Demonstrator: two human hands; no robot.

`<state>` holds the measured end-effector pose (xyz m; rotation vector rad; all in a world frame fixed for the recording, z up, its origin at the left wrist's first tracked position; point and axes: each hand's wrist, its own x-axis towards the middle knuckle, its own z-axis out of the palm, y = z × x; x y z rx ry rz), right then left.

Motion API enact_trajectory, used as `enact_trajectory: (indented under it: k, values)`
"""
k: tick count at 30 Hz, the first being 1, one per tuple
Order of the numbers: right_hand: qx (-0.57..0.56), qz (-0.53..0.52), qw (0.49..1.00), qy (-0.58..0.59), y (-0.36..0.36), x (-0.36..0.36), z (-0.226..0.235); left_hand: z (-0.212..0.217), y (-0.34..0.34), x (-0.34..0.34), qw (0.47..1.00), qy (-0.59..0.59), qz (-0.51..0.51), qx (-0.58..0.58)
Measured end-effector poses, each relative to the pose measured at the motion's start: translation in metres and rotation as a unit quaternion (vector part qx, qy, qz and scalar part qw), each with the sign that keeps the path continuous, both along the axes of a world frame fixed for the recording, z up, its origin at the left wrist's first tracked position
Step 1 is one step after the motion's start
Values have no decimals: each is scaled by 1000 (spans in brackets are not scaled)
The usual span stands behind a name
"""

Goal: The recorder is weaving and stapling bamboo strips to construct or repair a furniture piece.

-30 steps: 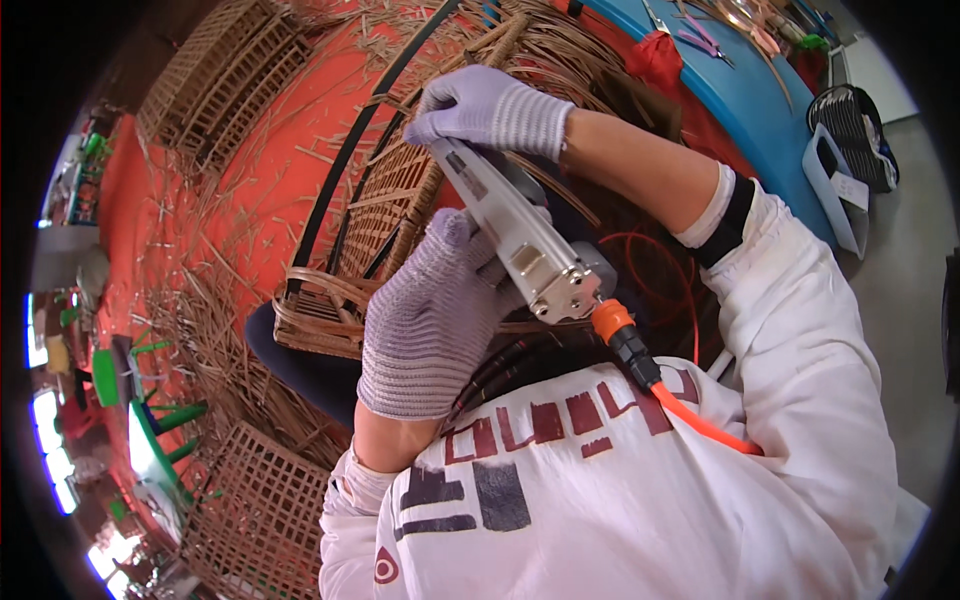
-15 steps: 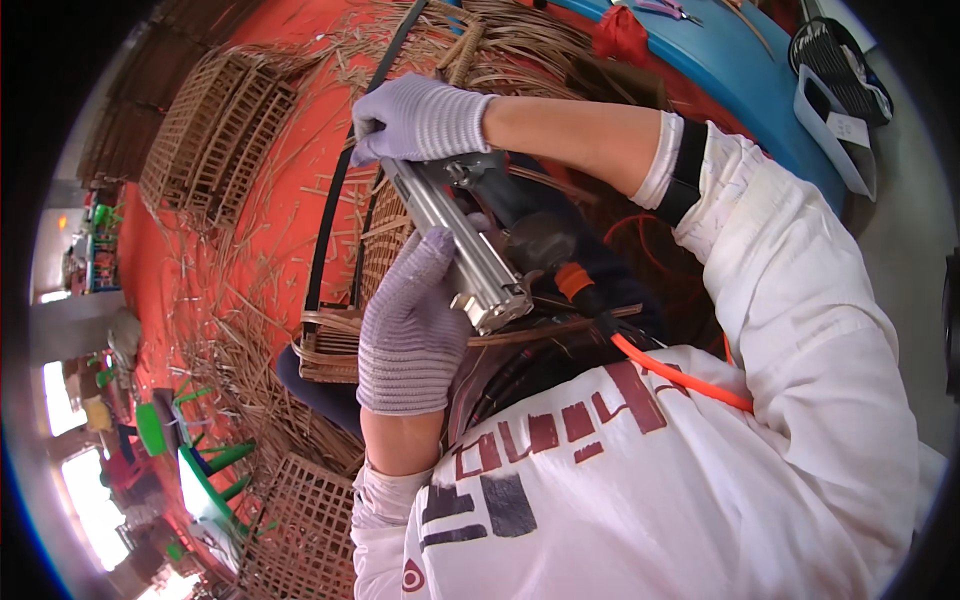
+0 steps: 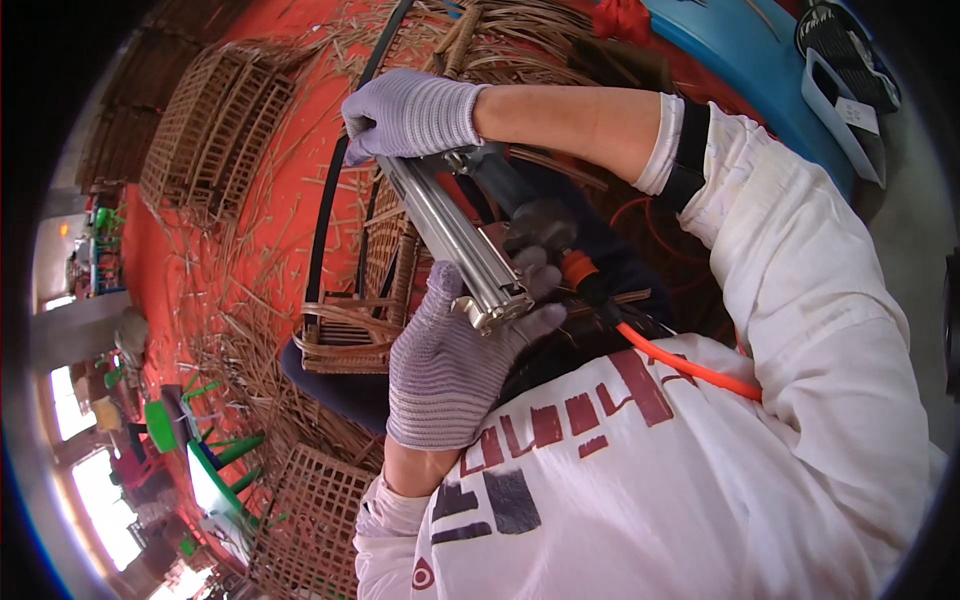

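Stacked crates stand across open, strip-strewn red floor from the wicker basket. The right hand curls over the air tool's far end; the left hand, half-curled, grips its near end. The blue worktop's edge lies well apart.

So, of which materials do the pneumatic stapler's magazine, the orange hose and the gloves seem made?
Magazine: bare metal, probably steel or aluminium, given its bright reflections. Orange hose: smooth, glossy plastic or rubber, bending evenly. Gloves: matte knitted fabric, finely ribbed; fibre unclear.

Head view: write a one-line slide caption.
Gloved left hand and right hand hold a metal tool with an orange hose near a woven basket, cane strips littering the red floor.
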<state>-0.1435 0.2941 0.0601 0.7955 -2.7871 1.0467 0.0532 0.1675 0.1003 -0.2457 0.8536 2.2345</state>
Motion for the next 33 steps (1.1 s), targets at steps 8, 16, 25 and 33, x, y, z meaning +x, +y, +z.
enact_trajectory:
  k: [8, 16, 25, 33]
  values:
    - [8, 12, 1000, -1, -4, 9, 1, -8, -4, -4, 982, -160, -21, 94]
    - [9, 14, 1000, 1, -6, 23, 0, -12, 5, -1, 975, -187, 15, 115]
    - [-22, 1, 998, 51, -3, 23, -8, -22, 6, -1, 987, -137, -35, 76]
    - [11, 1, 999, 31, -7, 29, -6, -20, 2, -5, 988, -124, -68, 65]
